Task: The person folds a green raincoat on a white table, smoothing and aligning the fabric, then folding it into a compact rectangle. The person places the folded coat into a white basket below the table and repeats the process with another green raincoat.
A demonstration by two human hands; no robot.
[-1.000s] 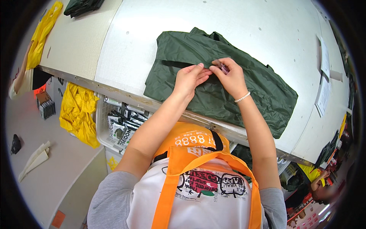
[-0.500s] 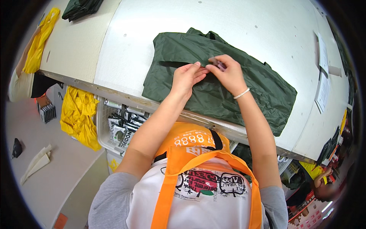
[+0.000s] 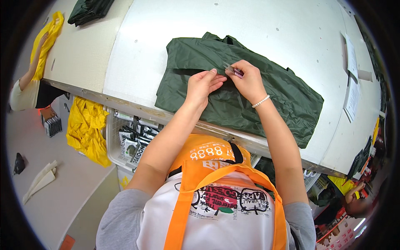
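Observation:
A dark green nylon garment (image 3: 266, 104) lies folded on the white table (image 3: 187, 18) in front of me, with a slit-like opening in its upper left part. At that slit, my left hand (image 3: 201, 87) has thumb and fingers pinched together on the green fabric's edge. My right hand (image 3: 250, 83) is closed around a small pair of thread snips (image 3: 234, 71). Their metal blades point up and to the left, and a purplish grip shows between the fingers. The fingertips of both hands nearly meet. Whether a thread lies between them is too small to tell.
Another dark green folded piece (image 3: 89, 10) lies at the far left. Below the table edge are a white basket (image 3: 112, 143) of packaged items and a yellow cloth heap (image 3: 85, 129). At left a person's hand (image 3: 43, 39) touches yellow fabric (image 3: 52, 29). Paper sheets (image 3: 353, 98) lie right.
My right hand has turned slightly, so the snips' blades now show pointing up and left. My left hand stays nearly still. The person at left now has a hand on the yellow fabric.

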